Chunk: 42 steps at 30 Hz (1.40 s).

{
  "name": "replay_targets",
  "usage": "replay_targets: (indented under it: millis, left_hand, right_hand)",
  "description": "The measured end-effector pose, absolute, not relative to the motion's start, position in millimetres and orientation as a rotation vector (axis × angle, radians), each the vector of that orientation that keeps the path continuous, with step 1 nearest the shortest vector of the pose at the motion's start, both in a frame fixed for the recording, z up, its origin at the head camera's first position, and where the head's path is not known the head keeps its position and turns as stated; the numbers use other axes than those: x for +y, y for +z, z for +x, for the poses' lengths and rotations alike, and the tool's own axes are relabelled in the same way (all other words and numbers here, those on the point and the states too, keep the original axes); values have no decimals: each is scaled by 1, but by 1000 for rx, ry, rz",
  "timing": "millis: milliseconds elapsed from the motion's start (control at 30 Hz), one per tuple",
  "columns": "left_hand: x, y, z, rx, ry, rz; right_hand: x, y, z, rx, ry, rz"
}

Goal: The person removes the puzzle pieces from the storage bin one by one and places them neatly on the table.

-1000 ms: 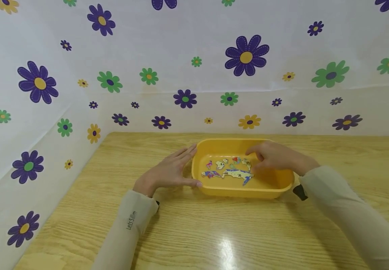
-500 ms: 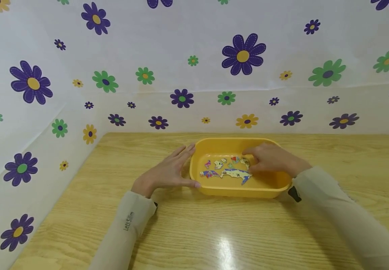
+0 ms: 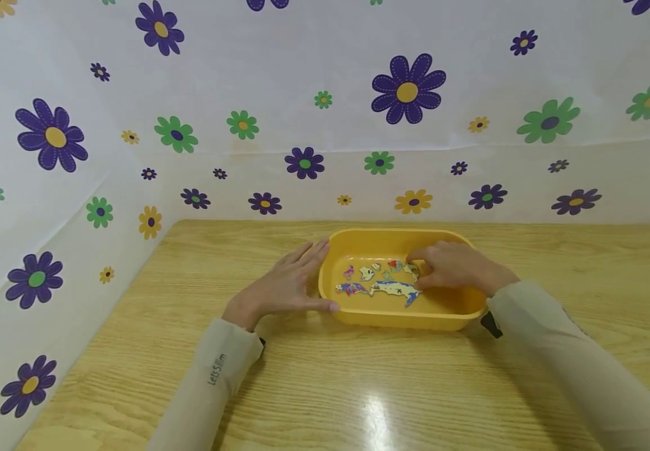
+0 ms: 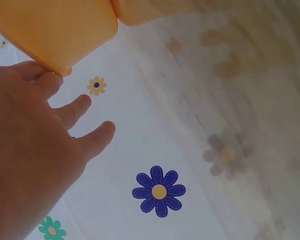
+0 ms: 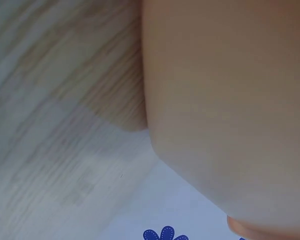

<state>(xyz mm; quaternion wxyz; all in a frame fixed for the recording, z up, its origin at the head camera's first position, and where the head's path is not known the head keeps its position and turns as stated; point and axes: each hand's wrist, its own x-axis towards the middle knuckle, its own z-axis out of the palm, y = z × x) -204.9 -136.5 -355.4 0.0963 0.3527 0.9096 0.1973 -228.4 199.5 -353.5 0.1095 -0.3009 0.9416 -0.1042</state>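
Note:
A yellow plastic tub (image 3: 403, 321) stands on the table, with flat printed cutout pieces lying on its floor. The longest is a cream and blue piece (image 3: 395, 287); a purple-blue piece (image 3: 351, 289) lies left of it. My left hand (image 3: 282, 285) spans the tub's left end, fingers extended to the far corner and thumb at the near rim. In the left wrist view its fingers touch the yellow rim. My right hand (image 3: 451, 266) reaches inside on the right, thumb and index fingertip around a small brownish piece (image 3: 412, 270). Whether they pinch it I cannot tell; the other fingers are hidden.
The tub's walls surround the pieces, and the right forearm crosses its right end. Wood-grain table (image 3: 302, 388) extends in front and to both sides. A white flower-patterned sheet (image 3: 325, 125) rises behind the table and along its left side.
My right hand has shifted slightly left and lower over the small brownish piece, its thumb and index finger drawn a little closer. My left hand stays at the tub's end.

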Motion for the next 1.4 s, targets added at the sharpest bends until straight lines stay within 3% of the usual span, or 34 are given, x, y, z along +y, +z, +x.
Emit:
replay_targets:
  millis: [1000, 1400]
  left_hand:
    - [-133, -354, -203, 2680, 583, 993]
    - [-132, -354, -202, 2735, 462, 1004]
  right_hand:
    - [194, -349, -234, 2824, -254, -847]
    - [206, -319, -228, 2901, -477, -763]
